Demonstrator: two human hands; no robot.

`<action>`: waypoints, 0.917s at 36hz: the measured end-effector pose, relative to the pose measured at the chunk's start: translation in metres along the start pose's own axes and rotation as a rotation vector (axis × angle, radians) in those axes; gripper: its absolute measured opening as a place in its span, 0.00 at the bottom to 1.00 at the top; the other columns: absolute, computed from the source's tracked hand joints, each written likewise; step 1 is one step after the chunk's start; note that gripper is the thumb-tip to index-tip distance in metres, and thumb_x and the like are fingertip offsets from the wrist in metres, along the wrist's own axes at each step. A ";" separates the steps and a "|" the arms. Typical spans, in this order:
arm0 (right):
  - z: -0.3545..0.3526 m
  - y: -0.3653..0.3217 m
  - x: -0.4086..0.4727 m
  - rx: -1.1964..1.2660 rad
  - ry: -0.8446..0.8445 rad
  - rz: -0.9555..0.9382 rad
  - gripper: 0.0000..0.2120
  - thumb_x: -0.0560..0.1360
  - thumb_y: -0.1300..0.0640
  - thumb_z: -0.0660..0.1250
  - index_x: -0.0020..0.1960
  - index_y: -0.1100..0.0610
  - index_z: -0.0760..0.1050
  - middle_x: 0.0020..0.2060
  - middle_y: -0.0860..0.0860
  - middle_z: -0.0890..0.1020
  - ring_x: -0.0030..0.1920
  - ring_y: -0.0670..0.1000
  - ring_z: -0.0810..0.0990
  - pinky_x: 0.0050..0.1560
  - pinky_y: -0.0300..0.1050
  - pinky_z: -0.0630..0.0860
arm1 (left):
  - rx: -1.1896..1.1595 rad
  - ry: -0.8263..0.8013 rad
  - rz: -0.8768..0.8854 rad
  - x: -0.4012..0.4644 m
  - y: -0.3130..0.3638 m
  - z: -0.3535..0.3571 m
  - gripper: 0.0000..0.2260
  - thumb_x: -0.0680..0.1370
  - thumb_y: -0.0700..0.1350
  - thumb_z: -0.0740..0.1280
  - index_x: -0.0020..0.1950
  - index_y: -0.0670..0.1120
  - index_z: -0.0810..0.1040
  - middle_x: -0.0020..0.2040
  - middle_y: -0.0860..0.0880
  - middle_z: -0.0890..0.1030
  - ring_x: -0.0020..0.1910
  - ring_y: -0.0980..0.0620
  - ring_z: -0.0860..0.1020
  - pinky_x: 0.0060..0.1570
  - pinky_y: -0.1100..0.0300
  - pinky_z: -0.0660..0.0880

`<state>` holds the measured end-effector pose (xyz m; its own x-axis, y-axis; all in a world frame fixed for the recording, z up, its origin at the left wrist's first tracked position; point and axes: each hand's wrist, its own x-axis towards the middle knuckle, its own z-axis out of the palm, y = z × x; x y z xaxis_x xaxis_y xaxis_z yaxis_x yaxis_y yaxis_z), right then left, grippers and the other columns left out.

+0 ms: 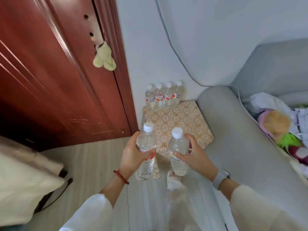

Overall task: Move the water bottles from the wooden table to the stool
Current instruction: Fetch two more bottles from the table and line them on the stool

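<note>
My left hand [131, 154] grips a clear water bottle [146, 144] with a white cap and a red label, held upright in the air. My right hand [195, 155] grips a second clear bottle [178, 147] with a white cap, also upright. Both bottles hang above the near edge of the stool [183, 120], which has a gold floral cushion on top. Several more water bottles [164, 95] stand in a row along the stool's far edge against the wall.
A red-brown wooden door [58, 77] with pale green socks [104, 59] hanging on it stands left of the stool. A grey sofa arm [233, 130] borders the stool on the right. A white cushion [25, 177] lies at lower left on the pale floor.
</note>
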<state>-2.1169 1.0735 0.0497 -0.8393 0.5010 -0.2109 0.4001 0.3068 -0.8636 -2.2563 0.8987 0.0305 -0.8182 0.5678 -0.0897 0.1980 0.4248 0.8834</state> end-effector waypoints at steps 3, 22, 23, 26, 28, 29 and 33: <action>-0.012 0.021 0.067 -0.065 -0.021 0.020 0.29 0.66 0.49 0.73 0.60 0.44 0.60 0.55 0.49 0.73 0.53 0.52 0.76 0.53 0.52 0.77 | 0.048 -0.015 -0.089 0.060 -0.010 0.023 0.31 0.62 0.50 0.78 0.61 0.52 0.69 0.52 0.55 0.77 0.42 0.57 0.78 0.41 0.65 0.74; 0.001 0.109 0.361 -0.239 -0.286 -0.090 0.31 0.69 0.58 0.71 0.67 0.54 0.61 0.63 0.53 0.66 0.63 0.51 0.64 0.65 0.50 0.66 | 0.111 0.074 -0.240 0.307 -0.096 0.111 0.33 0.63 0.43 0.78 0.65 0.48 0.69 0.61 0.50 0.76 0.56 0.52 0.73 0.51 0.63 0.68; 0.004 0.112 0.370 -0.239 -0.298 -0.104 0.31 0.69 0.58 0.71 0.67 0.53 0.61 0.64 0.54 0.65 0.64 0.50 0.62 0.67 0.52 0.66 | 0.120 0.078 -0.223 0.314 -0.099 0.111 0.32 0.63 0.43 0.78 0.64 0.48 0.69 0.61 0.50 0.75 0.56 0.53 0.72 0.52 0.62 0.68; 0.010 0.115 0.388 -0.205 -0.312 -0.070 0.33 0.69 0.59 0.71 0.68 0.49 0.59 0.64 0.53 0.62 0.63 0.46 0.60 0.65 0.52 0.70 | 0.123 0.068 -0.187 0.332 -0.106 0.112 0.32 0.63 0.43 0.78 0.63 0.48 0.70 0.61 0.51 0.75 0.60 0.52 0.70 0.57 0.54 0.71; 0.013 0.115 0.397 -0.182 -0.309 -0.070 0.33 0.70 0.60 0.70 0.69 0.49 0.59 0.65 0.53 0.62 0.64 0.47 0.61 0.62 0.52 0.73 | 0.123 0.067 -0.151 0.342 -0.108 0.112 0.32 0.62 0.42 0.79 0.63 0.47 0.71 0.61 0.51 0.74 0.60 0.53 0.69 0.59 0.56 0.69; 0.015 0.115 0.401 -0.170 -0.307 -0.078 0.32 0.70 0.61 0.69 0.70 0.49 0.59 0.65 0.52 0.62 0.65 0.47 0.61 0.61 0.51 0.74 | 0.132 0.071 -0.130 0.345 -0.110 0.113 0.32 0.62 0.40 0.79 0.63 0.46 0.71 0.61 0.50 0.73 0.59 0.54 0.69 0.59 0.57 0.68; 0.020 0.117 0.406 -0.143 -0.303 -0.066 0.33 0.72 0.65 0.67 0.71 0.50 0.56 0.68 0.51 0.62 0.69 0.50 0.63 0.62 0.51 0.74 | 0.218 0.056 -0.098 0.351 -0.118 0.113 0.34 0.60 0.39 0.79 0.64 0.44 0.72 0.62 0.43 0.69 0.57 0.53 0.67 0.61 0.56 0.69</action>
<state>-2.4183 1.2969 -0.1457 -0.9277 0.2197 -0.3018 0.3710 0.4518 -0.8113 -2.5059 1.1270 -0.1571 -0.8665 0.4793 -0.1393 0.2230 0.6215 0.7510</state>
